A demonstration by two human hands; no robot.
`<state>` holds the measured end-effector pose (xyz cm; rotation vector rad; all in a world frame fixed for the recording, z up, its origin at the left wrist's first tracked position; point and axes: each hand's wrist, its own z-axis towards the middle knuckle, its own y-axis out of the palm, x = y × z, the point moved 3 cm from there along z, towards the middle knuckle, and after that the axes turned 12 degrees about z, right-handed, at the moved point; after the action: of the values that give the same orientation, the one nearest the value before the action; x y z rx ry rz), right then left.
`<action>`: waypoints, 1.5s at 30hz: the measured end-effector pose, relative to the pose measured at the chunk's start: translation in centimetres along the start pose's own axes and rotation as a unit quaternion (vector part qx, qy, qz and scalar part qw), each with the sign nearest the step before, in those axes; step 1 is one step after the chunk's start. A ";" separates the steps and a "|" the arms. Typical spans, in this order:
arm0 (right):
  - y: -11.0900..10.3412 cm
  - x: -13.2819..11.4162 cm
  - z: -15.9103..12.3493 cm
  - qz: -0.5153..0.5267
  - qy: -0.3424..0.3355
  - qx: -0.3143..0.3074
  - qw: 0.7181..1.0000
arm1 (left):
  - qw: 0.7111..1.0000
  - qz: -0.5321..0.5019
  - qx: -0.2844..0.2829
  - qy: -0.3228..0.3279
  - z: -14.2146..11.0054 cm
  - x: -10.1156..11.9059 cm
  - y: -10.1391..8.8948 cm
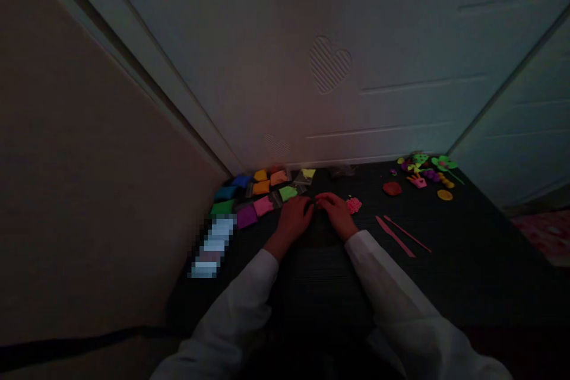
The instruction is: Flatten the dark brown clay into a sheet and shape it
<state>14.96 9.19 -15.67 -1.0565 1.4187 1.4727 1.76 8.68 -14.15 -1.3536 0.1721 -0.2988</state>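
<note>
Over the middle of the dark table, my left hand [295, 215] and my right hand [338, 214] meet at the fingertips. Both have bent, closed fingers, and whatever sits between them is too small and dark to make out. Just beyond my right hand lies a pink bumpy clump [354, 205]. A bag of light green clay [288, 192] is close to my left hand, with pink clay [263, 206] and purple clay [246, 217] farther left. To the right of my right forearm rest a pink plastic knife [395, 237] and a thin pink stick [407, 233].
Behind these are more bags, including orange clay [261, 187] and blue clay [241, 180]. A blurred bright screen [214, 246] lies at the left edge. A red disc [392, 189], a yellow disc [445, 195] and colourful small figures [418, 167] occupy the far right. A white panel [267, 71] rises behind the table.
</note>
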 end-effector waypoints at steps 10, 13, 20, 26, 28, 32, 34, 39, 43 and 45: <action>0.2 0.3 0.1 0.014 0.010 -0.005 1.000 | 0.998 0.064 -0.001 0.004 -0.7 2.1 -0.2; 0.2 0.3 0.0 0.014 0.010 -0.006 1.000 | 0.998 0.069 -0.003 0.003 -0.7 2.1 -0.2; 0.2 0.2 0.0 0.004 0.003 -0.011 1.000 | 0.999 0.054 -0.005 -0.004 -0.7 2.1 -0.1; 0.1 0.2 0.1 0.000 0.002 -0.009 1.000 | 1.000 0.017 -0.011 -0.015 -0.1 1.2 0.6; 0.0 0.1 0.1 -0.004 0.000 -0.007 1.000 | 1.000 -0.003 -0.013 -0.018 0.3 0.4 0.8; -0.2 -0.1 0.1 -0.006 -0.001 -0.008 1.000 | 0.999 -0.035 -0.020 -0.008 0.7 -0.8 0.1; -0.2 -0.1 0.2 -0.001 -0.002 -0.005 1.000 | 0.999 -0.030 -0.016 0.000 0.4 -0.4 -0.3; -0.5 0.1 0.3 0.024 0.003 0.023 0.999 | 1.000 0.016 0.000 0.022 -1.1 3.1 -0.6; -0.7 0.3 0.4 0.050 0.012 0.038 0.998 | 0.999 0.034 0.004 0.028 -1.8 4.4 -0.6; -0.9 0.4 0.4 0.063 0.018 0.043 0.997 | 0.999 0.037 0.002 0.029 -1.9 4.4 -0.7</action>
<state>15.65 9.64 -16.30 -0.9598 1.5846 1.4738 5.28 5.42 -13.68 -1.3322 0.2700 -0.2756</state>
